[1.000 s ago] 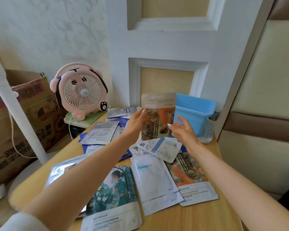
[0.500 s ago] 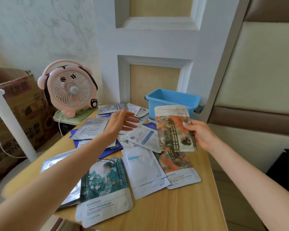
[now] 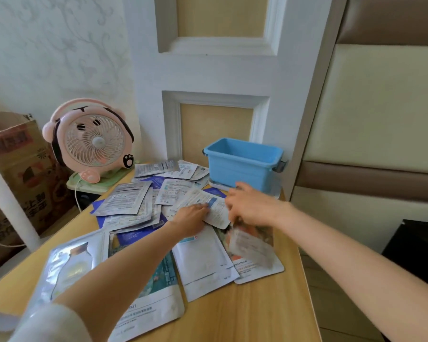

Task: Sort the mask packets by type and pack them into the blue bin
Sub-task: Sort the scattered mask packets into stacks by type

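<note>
Many mask packets lie spread over the wooden table (image 3: pixel 257 314). My right hand (image 3: pixel 253 206) grips the top of an orange-print packet (image 3: pixel 251 245), which hangs blurred and tilted just above a matching orange-print packet (image 3: pixel 260 269) lying flat. The fingers of my left hand (image 3: pixel 190 218) rest on a white packet with a blue stripe (image 3: pixel 214 206) in the middle of the pile. The blue bin (image 3: pixel 242 174) stands at the table's far right corner behind my right hand, and its visible inside looks bare.
Two white packets (image 3: pixel 203 262), a teal-print packet (image 3: pixel 158 280) and a silver packet (image 3: pixel 67 265) lie near me; grey packets (image 3: pixel 126 198) lie further left. A pink fan (image 3: pixel 92 144) stands at the back left, beside a cardboard box (image 3: pixel 15 164) and a white pole (image 3: pixel 8 206).
My right hand has brought the orange-print packet down from in front of the bin to just over the matching packet. My left hand has let go of it and come down onto the white packet.
</note>
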`<action>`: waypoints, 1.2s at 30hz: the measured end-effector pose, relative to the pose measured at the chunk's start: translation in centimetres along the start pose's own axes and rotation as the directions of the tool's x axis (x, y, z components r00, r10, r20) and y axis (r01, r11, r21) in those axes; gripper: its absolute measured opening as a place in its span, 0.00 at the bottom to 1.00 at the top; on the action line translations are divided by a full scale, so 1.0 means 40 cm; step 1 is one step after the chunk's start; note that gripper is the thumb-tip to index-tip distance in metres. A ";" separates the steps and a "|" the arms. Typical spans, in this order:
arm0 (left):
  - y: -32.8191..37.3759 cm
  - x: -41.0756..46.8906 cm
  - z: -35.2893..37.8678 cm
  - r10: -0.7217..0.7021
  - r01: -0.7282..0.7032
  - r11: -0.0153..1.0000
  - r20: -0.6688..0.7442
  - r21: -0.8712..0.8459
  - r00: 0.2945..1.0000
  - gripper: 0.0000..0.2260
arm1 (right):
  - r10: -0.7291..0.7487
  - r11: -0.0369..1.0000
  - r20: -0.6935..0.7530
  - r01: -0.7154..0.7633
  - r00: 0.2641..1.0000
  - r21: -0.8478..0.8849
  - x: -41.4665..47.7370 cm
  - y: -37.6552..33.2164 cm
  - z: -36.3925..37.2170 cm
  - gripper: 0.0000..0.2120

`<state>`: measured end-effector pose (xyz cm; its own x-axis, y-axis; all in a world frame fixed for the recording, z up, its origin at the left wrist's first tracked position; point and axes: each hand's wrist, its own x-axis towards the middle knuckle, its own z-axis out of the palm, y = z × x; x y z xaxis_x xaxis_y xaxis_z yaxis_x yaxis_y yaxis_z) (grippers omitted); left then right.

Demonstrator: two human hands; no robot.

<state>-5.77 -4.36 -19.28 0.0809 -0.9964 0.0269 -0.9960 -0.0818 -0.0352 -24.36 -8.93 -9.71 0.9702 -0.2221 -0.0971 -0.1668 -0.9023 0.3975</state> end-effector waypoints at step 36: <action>-0.130 -0.264 -0.177 -0.332 -0.031 -0.146 0.019 -0.989 0.943 0.13 | 0.466 -0.425 0.090 0.133 0.880 0.896 0.110 -0.137 0.043 0.09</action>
<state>-1.70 6.75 -12.30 0.4079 -0.9128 0.0178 0.1062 0.0668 0.9921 -19.46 -5.58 -13.89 0.7603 -0.6494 0.0178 0.0427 0.0226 -0.9988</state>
